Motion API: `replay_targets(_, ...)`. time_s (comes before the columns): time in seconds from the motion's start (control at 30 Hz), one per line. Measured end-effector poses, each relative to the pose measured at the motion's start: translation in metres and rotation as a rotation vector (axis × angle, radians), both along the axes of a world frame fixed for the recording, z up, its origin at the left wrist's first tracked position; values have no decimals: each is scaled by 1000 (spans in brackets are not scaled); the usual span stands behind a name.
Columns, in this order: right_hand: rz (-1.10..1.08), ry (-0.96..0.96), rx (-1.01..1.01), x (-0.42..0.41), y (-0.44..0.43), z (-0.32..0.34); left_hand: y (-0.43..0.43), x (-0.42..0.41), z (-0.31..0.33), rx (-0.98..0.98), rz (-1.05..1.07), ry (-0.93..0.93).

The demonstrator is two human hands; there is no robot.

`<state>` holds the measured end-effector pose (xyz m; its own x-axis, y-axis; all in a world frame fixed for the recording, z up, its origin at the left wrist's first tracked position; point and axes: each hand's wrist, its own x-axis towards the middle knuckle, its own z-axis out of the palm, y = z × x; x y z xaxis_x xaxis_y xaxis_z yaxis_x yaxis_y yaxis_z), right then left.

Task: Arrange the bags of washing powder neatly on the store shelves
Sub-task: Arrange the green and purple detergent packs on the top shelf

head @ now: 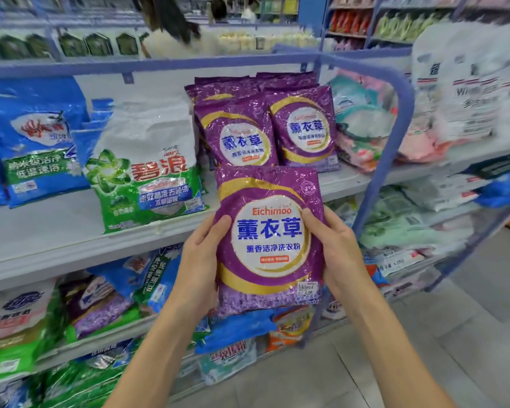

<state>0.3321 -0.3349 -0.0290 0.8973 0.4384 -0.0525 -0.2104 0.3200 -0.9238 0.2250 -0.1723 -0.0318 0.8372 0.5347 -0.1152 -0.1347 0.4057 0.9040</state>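
We hold a purple bag (270,240) upright in front of the shelf (71,231), left hand (199,260) and right hand (337,248) each clamped on a side edge. Matching purple bags (304,128) stand on the shelf just behind, beside a green-and-white bag (147,172).

The floor (424,363) is made of grey tiles. Far back, a blurry person with long dark hair (165,22) stands near a row of pale yellow bottles (262,39). A blue post (309,10) stands behind them
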Motion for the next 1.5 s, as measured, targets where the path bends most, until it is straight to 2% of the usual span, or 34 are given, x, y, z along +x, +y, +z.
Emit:
replay_targets(0.27,-109,-177,-7,111,11,33,13,121,29,9,14,-90)
replay_targets(0.57,-209,-250,-48,227,17,67,11,248,67,51,57,-129)
replay_targets(0.83,-218,-189,-143,299,26,50,4,296,47,158,206,-69)
replay_targets(1.07,-189,-166,-84,323,34,37,-23,309,41,158,439,-67)
replay_targets(1.2,-221,-402,-276,304,18,39,-33,315,43,125,492,-84)
replay_targets(1.3,-104,-561,-448,273,-14,22,-36,308,39,171,498,-95)
replay_targets(1.4,88,-631,-803,254,-33,7,-35,290,32,391,385,-16)
replay_targets(1.43,110,-658,-870,252,-35,4,-37,280,28,465,329,39)
replay_targets(1.5,79,-687,-866,251,-38,2,-46,260,18,585,233,171)
